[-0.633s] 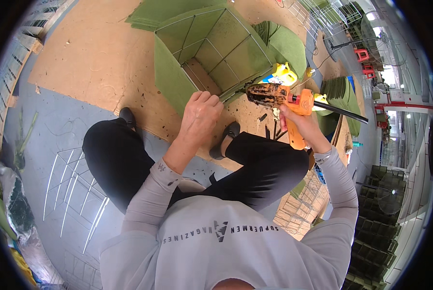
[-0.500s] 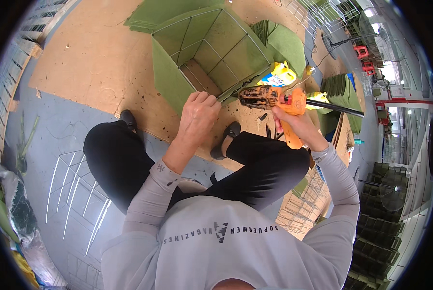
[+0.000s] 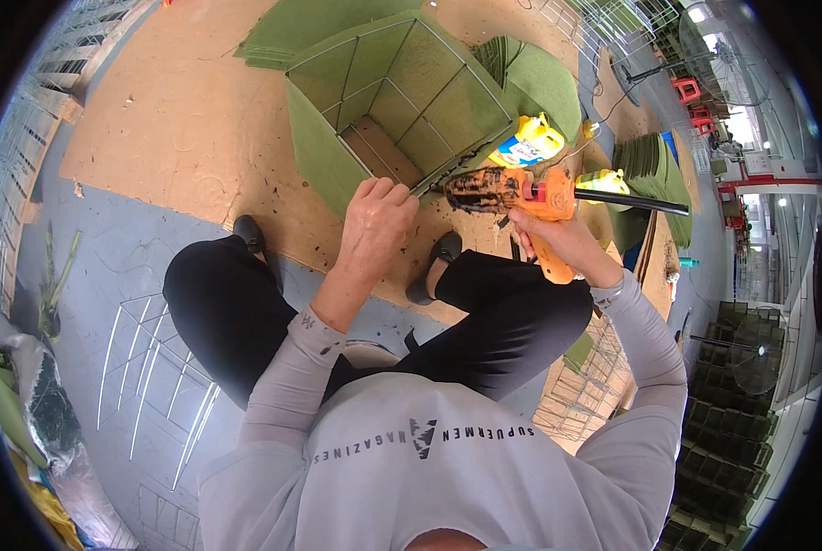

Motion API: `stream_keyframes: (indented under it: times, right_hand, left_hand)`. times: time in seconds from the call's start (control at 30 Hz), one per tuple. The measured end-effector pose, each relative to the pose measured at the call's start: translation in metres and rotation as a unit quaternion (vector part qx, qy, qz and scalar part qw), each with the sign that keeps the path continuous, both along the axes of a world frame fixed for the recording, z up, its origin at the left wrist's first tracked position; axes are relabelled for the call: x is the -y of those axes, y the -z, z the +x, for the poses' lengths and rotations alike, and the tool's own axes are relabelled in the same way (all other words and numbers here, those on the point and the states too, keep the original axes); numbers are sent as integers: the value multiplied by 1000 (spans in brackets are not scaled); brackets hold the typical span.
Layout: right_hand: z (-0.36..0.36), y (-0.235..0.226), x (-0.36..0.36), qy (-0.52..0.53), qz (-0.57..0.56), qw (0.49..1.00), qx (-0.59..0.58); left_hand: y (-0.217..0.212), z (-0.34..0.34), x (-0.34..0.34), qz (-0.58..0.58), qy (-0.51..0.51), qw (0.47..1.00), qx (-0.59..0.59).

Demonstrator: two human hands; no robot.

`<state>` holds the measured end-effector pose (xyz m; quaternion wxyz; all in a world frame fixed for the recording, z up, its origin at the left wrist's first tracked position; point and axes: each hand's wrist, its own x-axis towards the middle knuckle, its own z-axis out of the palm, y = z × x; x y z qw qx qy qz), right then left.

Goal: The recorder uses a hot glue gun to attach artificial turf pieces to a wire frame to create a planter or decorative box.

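In front of my feet stands a green felt-covered box (image 3: 314, 151), open toward me, with a thin wire frame (image 3: 360, 34) along its rim and inside. My left hand (image 3: 379, 225) is closed in a pinch at its near corner, on the edge of the green panel. My right hand (image 3: 562, 241) grips the handle of an orange glue gun (image 3: 544, 195) with a dark-smeared front and a black glue stick out of its back. The gun's nozzle points left at the box's near edge, close to my left fingers. Dark glue marks that edge.
Stacked green sheets (image 3: 287, 32) lie behind the box, and more green panels (image 3: 548, 87) stand to its right. Yellow bottles (image 3: 535, 140) are beside them. Brown board (image 3: 154, 138) covers the floor. White wire frames (image 3: 154, 367) lie at left; a fan (image 3: 718, 69) stands far right.
The glue gun has shifted slightly left and down, with its nozzle nearer my left fingers. My left hand keeps its pinch at the box corner.
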<state>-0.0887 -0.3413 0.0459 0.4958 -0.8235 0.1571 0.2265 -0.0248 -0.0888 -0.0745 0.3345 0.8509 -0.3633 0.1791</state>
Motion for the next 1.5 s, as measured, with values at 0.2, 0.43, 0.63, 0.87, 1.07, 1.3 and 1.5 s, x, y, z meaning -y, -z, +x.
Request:
stream_keyframes:
  times: [0.2,0.43,0.63,0.87,1.07,1.3,1.5]
  right_hand:
    - [-2,4,-5,21,30,999,25]
    - [-2,-2,-4,35,-21,999,23]
    - [-4,2,-4,75,53,994,53]
    - [-5,3,-3,-1,56,998,36]
    - [-6,7,-7,24,49,996,63]
    - [-5,3,-12,13,17,999,33]
    - [-1,-7,-22,1,-2,1000,7]
  left_hand:
    - [0,0,0,-16,0,1000,2]
    - [-1,0,0,-12,2,1000,3]
    - [-1,0,0,-9,1,1000,0]
    - [1,1,0,-17,2,1000,-2]
    - [-1,1,-1,-6,4,1000,-5]
    - [-2,3,1,-24,8,1000,14]
    - [-3,3,0,-22,5,1000,15]
